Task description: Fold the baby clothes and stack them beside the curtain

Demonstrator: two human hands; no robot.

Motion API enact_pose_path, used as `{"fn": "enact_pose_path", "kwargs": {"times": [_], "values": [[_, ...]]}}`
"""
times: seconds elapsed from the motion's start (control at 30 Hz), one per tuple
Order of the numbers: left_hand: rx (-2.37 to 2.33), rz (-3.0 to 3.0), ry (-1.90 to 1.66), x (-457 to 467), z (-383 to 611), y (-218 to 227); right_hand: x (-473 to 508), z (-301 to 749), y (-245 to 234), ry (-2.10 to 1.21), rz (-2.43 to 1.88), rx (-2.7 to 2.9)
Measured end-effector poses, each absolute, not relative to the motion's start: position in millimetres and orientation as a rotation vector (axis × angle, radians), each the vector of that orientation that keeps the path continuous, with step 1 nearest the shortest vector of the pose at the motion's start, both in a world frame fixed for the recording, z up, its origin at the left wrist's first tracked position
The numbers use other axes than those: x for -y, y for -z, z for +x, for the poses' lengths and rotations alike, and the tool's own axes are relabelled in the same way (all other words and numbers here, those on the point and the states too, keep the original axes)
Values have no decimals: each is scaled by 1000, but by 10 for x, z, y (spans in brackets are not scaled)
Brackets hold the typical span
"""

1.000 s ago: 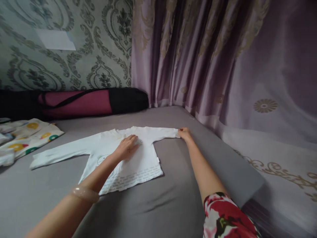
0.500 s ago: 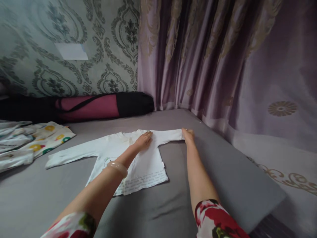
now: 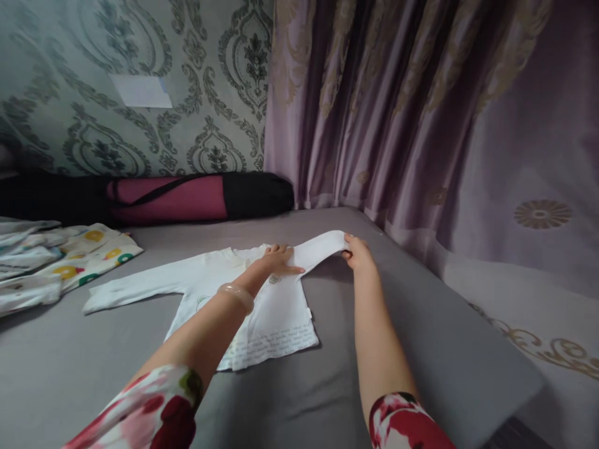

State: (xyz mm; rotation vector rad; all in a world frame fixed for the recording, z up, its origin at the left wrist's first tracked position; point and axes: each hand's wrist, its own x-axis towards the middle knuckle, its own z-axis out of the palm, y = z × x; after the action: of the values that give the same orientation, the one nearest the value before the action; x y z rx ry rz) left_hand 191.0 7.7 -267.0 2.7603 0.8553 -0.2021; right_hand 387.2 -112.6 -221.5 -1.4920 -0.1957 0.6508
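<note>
A small white long-sleeved shirt (image 3: 281, 312) lies spread on the grey bed sheet (image 3: 290, 405), its neckline toward the far side and rows of print along the hem. My left hand (image 3: 279, 259) rests on its shoulder near the right-hand sleeve, palm down with the fingers spread. The cuff of that sleeve is pinched in my right hand (image 3: 358, 251), which holds it a little above the sheet, so the sleeve arches up. On the left, the other sleeve (image 3: 135, 293) lies flat. My left forearm covers part of the shirt's front.
Patterned clothes (image 3: 70, 255) are piled at the far left. A long black and maroon bag (image 3: 182, 199) lies along the wall at the back. Purple curtains (image 3: 397, 125) hang behind and to the right, beside the bed's edge.
My right hand has lifted the cuff off the sheet, raising the sleeve. My left hand has shifted slightly toward the sleeve, with its thumb now spread out.
</note>
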Motion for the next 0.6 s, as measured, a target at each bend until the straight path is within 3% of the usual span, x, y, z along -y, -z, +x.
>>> {"fn": "enact_pose_path", "kwargs": {"times": [0.33, 0.6], "values": [[-917, 2676, 356, -98, 2048, 2448, 810, 3286, 2049, -950, -1269, 311], [-890, 2402, -166, -217, 1771, 2545, 791, 3160, 2061, -867, -1368, 333]]}}
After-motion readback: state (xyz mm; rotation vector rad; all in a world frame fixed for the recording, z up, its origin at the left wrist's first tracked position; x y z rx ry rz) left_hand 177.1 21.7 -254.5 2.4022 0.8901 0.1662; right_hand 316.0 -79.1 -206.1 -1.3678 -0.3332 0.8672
